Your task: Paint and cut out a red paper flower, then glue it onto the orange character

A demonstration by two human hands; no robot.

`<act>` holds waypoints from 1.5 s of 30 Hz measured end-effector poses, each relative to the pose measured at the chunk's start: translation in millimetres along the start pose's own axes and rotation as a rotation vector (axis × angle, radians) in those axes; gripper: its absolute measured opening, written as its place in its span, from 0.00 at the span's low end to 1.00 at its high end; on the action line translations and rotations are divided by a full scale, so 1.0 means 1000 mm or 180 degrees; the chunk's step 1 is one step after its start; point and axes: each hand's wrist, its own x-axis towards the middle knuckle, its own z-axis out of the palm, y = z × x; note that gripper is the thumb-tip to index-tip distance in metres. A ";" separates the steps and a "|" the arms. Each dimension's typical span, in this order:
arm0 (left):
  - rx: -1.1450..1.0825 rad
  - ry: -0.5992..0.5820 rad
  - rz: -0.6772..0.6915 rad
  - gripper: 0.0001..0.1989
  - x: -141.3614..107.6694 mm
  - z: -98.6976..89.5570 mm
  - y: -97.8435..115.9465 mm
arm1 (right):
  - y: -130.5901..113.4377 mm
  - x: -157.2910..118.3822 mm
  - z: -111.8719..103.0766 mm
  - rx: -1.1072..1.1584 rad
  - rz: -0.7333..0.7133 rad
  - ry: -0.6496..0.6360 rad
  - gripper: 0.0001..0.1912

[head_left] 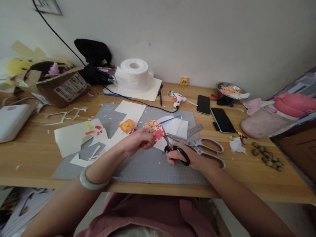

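My left hand (142,141) pinches a small red-pink paper cutout (158,134) above the grey cutting mat (148,169). In my right hand (181,154) are black-handled scissors (168,141), fingers through the loops, with the blades beside the cutout's right edge. Just behind the cutout lies an orange-and-white scalloped paper piece (151,124). An orange cat-face piece (127,125) rests on white paper to the left. Larger grey-handled scissors (207,144) lie to the right of my right hand, partly hidden by it. A metal ruler (195,130) shows behind them.
A paper roll (133,77), a glue gun (178,98) and a cardboard box (63,87) stand along the back. Two phones (203,104), a metal bowl (230,89), a pink bag (264,120) and several small brown round things (268,158) are on the right. Paper scraps (66,115) lie left.
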 end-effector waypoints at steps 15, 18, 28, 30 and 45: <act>0.0045 0.0037 -0.0038 0.08 0.000 0.001 0.001 | 0.000 0.000 0.000 0.0026 -0.0010 -0.0015 0.24; 0.0045 0.0039 -0.0058 0.07 -0.001 0.000 0.001 | -0.001 -0.001 0.001 0.0041 0.0018 0.0010 0.24; 0.0038 0.0094 -0.0078 0.08 0.000 0.002 0.001 | -0.004 -0.002 0.001 0.0054 0.0076 0.0093 0.23; 0.0045 0.0103 -0.0091 0.07 0.000 0.003 0.001 | -0.004 -0.001 0.002 0.0113 0.0088 0.0126 0.24; 0.0054 0.0149 -0.0049 0.07 0.001 0.004 -0.002 | 0.001 -0.002 0.004 0.0474 0.0049 0.0280 0.23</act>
